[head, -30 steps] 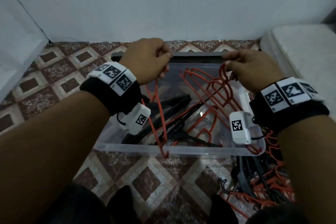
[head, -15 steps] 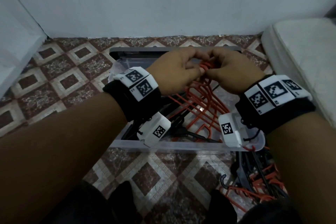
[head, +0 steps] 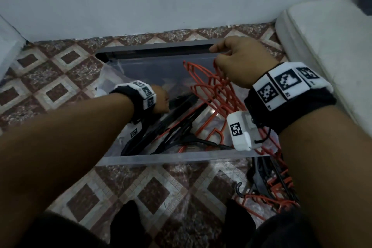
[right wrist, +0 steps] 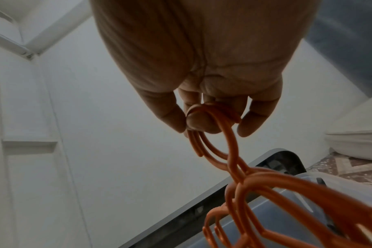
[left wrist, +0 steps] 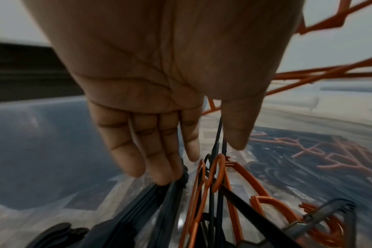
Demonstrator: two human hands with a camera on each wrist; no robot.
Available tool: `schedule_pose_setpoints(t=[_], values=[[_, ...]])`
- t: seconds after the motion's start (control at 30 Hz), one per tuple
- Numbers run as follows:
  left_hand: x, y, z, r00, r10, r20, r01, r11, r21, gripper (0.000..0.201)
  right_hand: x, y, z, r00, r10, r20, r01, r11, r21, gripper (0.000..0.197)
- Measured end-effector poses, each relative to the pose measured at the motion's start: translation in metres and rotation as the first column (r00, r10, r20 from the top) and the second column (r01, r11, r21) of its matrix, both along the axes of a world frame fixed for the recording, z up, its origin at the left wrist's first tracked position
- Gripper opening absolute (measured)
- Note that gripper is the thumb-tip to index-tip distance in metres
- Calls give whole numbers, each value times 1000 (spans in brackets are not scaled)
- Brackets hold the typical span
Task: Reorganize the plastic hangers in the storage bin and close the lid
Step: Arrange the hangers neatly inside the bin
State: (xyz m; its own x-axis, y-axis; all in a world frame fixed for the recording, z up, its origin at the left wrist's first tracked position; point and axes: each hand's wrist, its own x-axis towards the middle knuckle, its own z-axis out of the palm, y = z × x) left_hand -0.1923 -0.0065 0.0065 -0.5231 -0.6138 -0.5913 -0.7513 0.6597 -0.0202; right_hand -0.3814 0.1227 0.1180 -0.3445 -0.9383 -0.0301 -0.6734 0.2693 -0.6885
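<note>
Bin (head: 177, 159) position: on the tiled floor (head: 60, 70), clear plastic, uncovered, its long sides running left to right. I see one grey lid (head: 153, 48) standing behind the far wall of the bin, against the white wall.

My right hand (head: 239, 62) is raised over the far right corner of the bin. In the right wrist view its fingers (right wrist: 199, 120) are curled through the hooks of the orange hangers (right wrist: 265, 189) and pinch them against the thumb. I count at least two hooks in that grip; a third is possible but the strands overlap and I cannot tell. The held bunch slopes from the hand down toward the near right of the bin interior (head: 213, 86).

My left hand (head: 160, 97) is low inside the bin, left of centre. The left wrist view shows its fingers (left wrist: 138, 147) straight and close together, the thumb held apart, the fingertips touching the top of a stack of black hangers (left wrist: 142, 201). Nothing is gripped. The stack has several thin layers; an exact count is not readable. More orange hooks, at least two, lie just right of those fingertips among black bars.

One mixed pile of orange and black hangers (head: 271, 185) lies on the floor outside the bin, at its near right corner. One white cushion (head: 326, 50) sits at the far right.
</note>
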Motion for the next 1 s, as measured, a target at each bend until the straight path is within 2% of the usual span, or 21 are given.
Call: schedule_pose_setpoints(t=[0.1, 0.23, 0.37, 0.43, 0.53, 0.67, 0.73, 0.8, 0.9, 1.0], values=[[-27, -8, -41, 993, -109, 42, 109, 994, 17, 44, -11, 0, -2, 997, -70, -20, 69, 997, -39, 25], [-63, -19, -88, 980, -151, 133, 147, 988, 35, 63, -22, -1, -8, 991, -123, -47, 119, 989, -88, 23], [-70, -21, -113, 986, -121, 113, 122, 993, 2, 40, -28, -5, -15, 988, -137, -75, 130, 987, -93, 22], [-67, -21, -114, 998, -56, 35, 57, 998, -27, 27, -29, -5, -17, 983, -161, -83, 152, 983, -105, 22], [-52, -26, -96, 993, 30, -111, -42, 993, -107, 21, -29, -5, -15, 976, -205, -71, 193, 970, -144, 21], [-20, -35, -55, 942, 157, -298, -205, 969, -135, 39, -27, -3, -9, 972, -230, -53, 219, 963, -160, 21], [-5, -33, -34, 917, 182, -355, -251, 954, -161, 33, -26, 0, -6, 968, -241, -62, 229, 960, -164, 21], [9, -28, -22, 928, 157, -338, -229, 956, -183, 26, -22, 4, -2, 967, -246, -60, 234, 958, -165, 20], [23, -22, -24, 963, 141, -228, -182, 968, -172, 23, -19, 10, 1, 968, -242, -63, 230, 960, -159, 18], [20, -23, -47, 990, 126, -58, -131, 988, -82, 37, -19, 11, -1, 975, -214, -58, 202, 966, -158, 18]])
